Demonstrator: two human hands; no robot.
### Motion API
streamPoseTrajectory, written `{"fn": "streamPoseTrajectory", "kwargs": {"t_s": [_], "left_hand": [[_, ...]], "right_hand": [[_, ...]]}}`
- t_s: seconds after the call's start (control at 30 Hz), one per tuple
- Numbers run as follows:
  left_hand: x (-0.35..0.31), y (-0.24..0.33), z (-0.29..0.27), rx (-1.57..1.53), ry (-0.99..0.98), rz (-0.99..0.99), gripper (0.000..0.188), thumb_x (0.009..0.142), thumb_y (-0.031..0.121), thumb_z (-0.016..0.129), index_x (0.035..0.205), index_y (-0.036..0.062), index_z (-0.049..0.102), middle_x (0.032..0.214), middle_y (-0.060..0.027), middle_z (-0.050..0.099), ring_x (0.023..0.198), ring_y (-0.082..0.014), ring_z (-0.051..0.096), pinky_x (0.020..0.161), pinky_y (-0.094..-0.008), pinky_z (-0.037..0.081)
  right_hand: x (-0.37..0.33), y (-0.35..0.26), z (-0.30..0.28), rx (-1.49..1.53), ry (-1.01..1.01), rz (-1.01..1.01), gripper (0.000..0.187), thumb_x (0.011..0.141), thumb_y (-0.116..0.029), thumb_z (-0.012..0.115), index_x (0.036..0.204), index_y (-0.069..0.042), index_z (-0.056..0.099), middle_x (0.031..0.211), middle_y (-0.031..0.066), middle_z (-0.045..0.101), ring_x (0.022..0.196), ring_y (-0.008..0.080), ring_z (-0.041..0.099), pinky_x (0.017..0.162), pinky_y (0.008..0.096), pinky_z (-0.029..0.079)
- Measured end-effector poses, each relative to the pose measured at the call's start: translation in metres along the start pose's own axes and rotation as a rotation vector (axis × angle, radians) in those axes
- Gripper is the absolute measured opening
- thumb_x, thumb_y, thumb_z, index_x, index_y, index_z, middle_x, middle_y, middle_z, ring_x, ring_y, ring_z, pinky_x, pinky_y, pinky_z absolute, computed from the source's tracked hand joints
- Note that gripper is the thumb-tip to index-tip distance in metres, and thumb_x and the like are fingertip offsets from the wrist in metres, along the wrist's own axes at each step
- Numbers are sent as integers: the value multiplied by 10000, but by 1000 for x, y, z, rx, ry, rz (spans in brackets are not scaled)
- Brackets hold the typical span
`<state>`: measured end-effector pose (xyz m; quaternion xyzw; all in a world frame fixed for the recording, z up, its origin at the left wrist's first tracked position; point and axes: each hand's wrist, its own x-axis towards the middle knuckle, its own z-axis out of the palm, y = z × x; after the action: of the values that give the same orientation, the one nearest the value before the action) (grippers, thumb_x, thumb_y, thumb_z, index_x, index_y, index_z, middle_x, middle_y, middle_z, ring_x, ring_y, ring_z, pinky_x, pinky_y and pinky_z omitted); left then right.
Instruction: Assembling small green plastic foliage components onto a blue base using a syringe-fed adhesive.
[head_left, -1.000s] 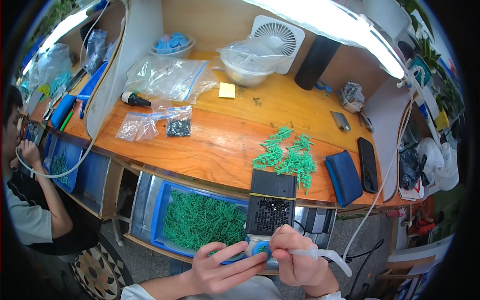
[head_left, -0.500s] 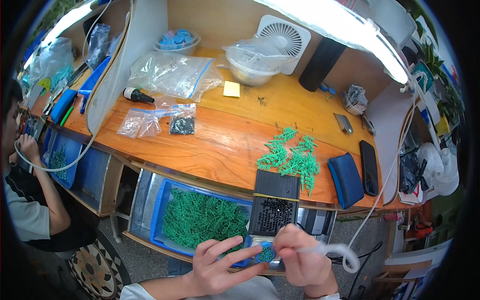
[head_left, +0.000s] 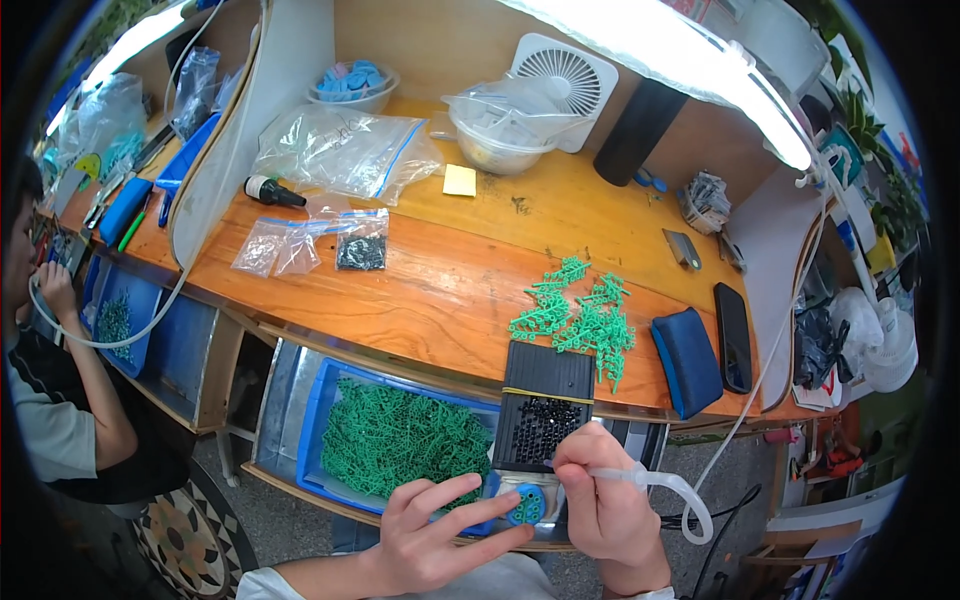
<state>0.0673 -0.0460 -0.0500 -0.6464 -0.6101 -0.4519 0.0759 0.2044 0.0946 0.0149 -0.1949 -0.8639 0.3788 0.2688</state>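
Observation:
My left hand (head_left: 435, 530) holds a small blue round part (head_left: 524, 505) with green pieces in it between thumb and forefinger, low in the view. My right hand (head_left: 600, 495) pinches a clear tube tool (head_left: 655, 485) whose tip sits at the near edge of a black perforated tray (head_left: 543, 408) holding small black bits. The tube loops off to the right. A blue bin (head_left: 325, 385) full of green plastic sprues (head_left: 400, 440) lies left of the tray. Loose green sprues (head_left: 578, 320) lie on the wooden bench beyond the tray.
On the orange wooden bench (head_left: 440, 290) are zip bags (head_left: 340, 150), a small bag of black parts (head_left: 360, 250), a yellow note pad (head_left: 460, 180), a clear bowl (head_left: 500, 135), a white fan (head_left: 562, 85), a blue pouch (head_left: 688, 360) and a black phone (head_left: 732, 330). Another person (head_left: 50, 380) sits at left.
My right hand has lifted from the blue part toward the black tray, bringing the tube tip up to it. The left hand has stayed nearly still with the blue part.

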Motion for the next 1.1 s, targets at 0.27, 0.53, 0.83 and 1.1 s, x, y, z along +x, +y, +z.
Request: {"fn": "streamPoseTrajectory", "kwargs": {"t_s": [0.27,0.53,0.83,1.1], "left_hand": [[0,0,1,-8,-11,-3,217,730,305,773,944,340,772,1151,104,692,1058,-158,574,845,-296,409],[-2,1,3,-13,-24,-16,224,713,294,793,932,337,777,1135,104,695,1042,-161,585,835,-298,413],[-2,1,3,-26,-25,-19,229,718,288,792,941,339,777,1137,104,693,1045,-160,588,840,-298,414],[0,-1,2,-62,-8,-19,232,718,287,791,945,332,772,1145,99,690,1040,-159,592,843,-302,414]], "right_hand": [[-5,8,1,68,47,-63,171,1031,-144,494,975,12,535,806,108,567,665,165,508,576,290,410],[0,3,0,54,1,-16,141,1020,-105,503,951,10,550,811,105,559,649,176,494,571,297,404],[-3,8,2,83,29,-60,184,1033,-151,497,964,14,542,806,110,559,632,169,499,551,291,399],[-25,3,9,337,90,33,327,1045,-290,482,922,12,513,741,89,501,596,158,510,522,279,428]]}}
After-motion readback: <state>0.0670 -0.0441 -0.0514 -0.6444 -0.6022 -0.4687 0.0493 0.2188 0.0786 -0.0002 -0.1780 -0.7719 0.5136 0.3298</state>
